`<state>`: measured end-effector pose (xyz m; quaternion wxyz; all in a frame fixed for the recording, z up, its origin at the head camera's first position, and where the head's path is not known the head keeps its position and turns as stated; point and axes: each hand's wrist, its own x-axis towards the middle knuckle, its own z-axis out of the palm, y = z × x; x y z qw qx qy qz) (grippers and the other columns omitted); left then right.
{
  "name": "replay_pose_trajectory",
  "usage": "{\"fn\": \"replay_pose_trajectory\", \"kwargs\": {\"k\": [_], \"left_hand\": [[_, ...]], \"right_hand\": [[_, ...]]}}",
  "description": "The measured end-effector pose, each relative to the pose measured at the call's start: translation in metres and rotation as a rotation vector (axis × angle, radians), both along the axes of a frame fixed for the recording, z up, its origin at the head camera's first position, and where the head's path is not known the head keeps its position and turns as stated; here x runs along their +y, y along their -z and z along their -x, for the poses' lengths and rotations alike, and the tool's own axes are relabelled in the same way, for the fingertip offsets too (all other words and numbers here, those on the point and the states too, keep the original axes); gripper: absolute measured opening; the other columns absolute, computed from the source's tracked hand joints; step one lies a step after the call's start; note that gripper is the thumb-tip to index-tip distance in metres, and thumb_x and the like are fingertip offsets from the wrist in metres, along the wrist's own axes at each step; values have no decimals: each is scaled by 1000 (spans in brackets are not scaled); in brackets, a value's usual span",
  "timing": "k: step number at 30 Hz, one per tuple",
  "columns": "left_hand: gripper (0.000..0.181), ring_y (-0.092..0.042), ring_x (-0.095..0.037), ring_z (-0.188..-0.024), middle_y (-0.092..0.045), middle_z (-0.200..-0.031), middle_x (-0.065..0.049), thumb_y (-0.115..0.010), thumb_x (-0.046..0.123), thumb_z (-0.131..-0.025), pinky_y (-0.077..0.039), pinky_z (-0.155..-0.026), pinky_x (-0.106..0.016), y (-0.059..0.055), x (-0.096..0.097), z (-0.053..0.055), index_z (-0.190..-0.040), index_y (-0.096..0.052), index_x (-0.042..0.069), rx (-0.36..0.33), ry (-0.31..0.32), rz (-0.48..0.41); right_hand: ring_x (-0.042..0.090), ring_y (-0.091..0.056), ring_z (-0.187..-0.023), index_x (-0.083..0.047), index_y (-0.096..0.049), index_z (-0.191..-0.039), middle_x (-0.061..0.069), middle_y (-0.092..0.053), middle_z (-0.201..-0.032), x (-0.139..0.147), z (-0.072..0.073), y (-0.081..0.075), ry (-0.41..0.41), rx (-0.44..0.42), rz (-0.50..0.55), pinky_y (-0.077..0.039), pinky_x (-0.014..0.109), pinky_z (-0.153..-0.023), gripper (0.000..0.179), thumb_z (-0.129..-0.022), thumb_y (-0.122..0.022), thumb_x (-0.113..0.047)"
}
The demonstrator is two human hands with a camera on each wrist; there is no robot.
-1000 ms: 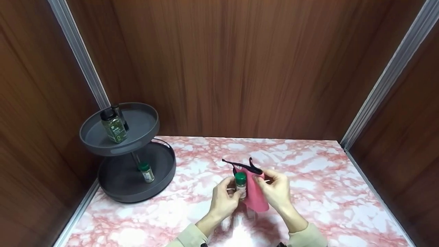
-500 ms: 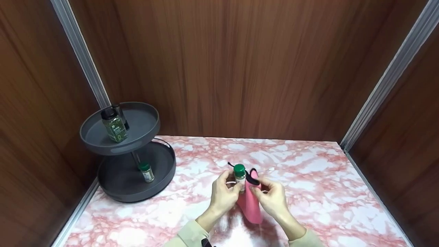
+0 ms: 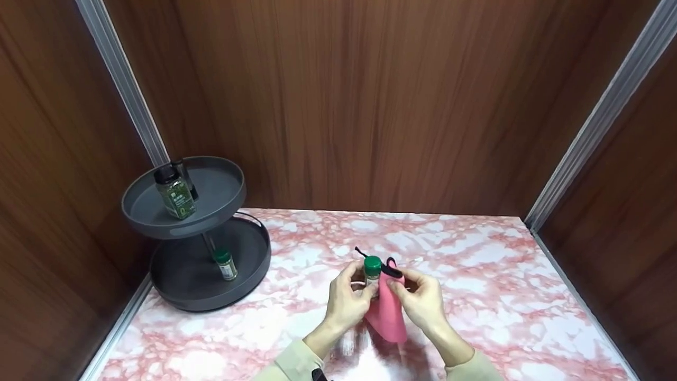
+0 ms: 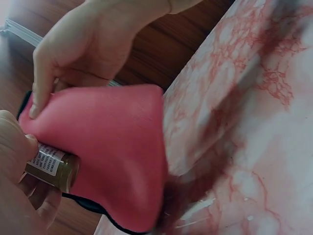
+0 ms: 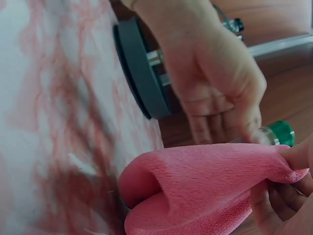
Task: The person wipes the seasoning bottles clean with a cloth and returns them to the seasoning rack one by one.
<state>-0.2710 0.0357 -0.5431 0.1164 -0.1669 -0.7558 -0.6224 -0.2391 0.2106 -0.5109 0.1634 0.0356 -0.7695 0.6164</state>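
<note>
My left hand (image 3: 346,304) grips a small glass spice jar with a green cap (image 3: 373,263), held upright above the table. In the left wrist view, the jar's label and base (image 4: 55,166) lie against a pink cloth (image 4: 112,142). My right hand (image 3: 423,301) pinches the cloth near its black-trimmed top edge, between thumb and fingers. From there the cloth (image 3: 390,320) hangs folded, and a thin black strip sticks out behind the jar. The right wrist view shows a fuzzy surface on the pink cloth (image 5: 215,171). Fingers hide part of the jar.
A dark two-tier round rack (image 3: 211,304) stands at the left. On its upper tier are a black-capped herb jar (image 3: 179,198) and a slim dark bottle (image 3: 186,180); a green-capped jar (image 3: 226,265) is on the lower one. Wooden panels (image 3: 338,106) enclose the marbled table (image 3: 502,296).
The cloth hangs lower and more folded than a second ago, its black trim turned. My right hand has come slightly left and down. The jar rose a little; my left hand keeps its grip.
</note>
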Motion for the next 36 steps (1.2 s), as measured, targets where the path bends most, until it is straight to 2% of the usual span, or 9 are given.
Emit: {"fn": "replay_pose_trajectory", "kwargs": {"k": [8,15,23,29,36], "left_hand": [[33,-80,-18,-102,-81,-115,-13,-83,0,-92,-69,-89,-26,0,1,-4,-123,-75,7,-21,3,-25],[31,-80,-22,-102,-80,-114,-13,-86,3,-92,-69,-89,-29,-7,0,-3,-120,-74,7,-8,-11,-73],[29,-80,-23,-100,-81,-109,-12,-85,0,-90,-68,-89,-28,-13,-3,2,-116,-74,7,35,-33,-77],[31,-80,-23,-99,-81,-111,-12,-85,0,-90,-68,-88,-28,-11,-3,1,-118,-74,8,41,-25,-71],[32,-80,-22,-101,-80,-113,-11,-86,4,-92,-68,-88,-28,-3,-2,-7,-122,-74,8,15,-12,-44]], "right_hand": [[0,-73,-81,11,-81,-119,32,-83,-106,1,0,-9,-4,56,35,-61,14,-73,24,-95,-77,10],[3,-73,-82,7,-83,-116,25,-84,-105,3,2,0,-11,56,-57,-64,17,-75,25,-92,-77,12],[6,-77,-82,2,-86,-114,21,-86,-107,2,1,12,-3,-14,-120,-65,19,-76,25,-90,-82,9],[5,-75,-81,5,-85,-115,22,-86,-106,0,0,10,7,-18,-88,-63,17,-75,25,-91,-82,9],[1,-76,-87,11,-80,-123,31,-83,-114,-5,-2,-6,-9,-8,27,-64,16,-80,28,-95,-78,9]]}}
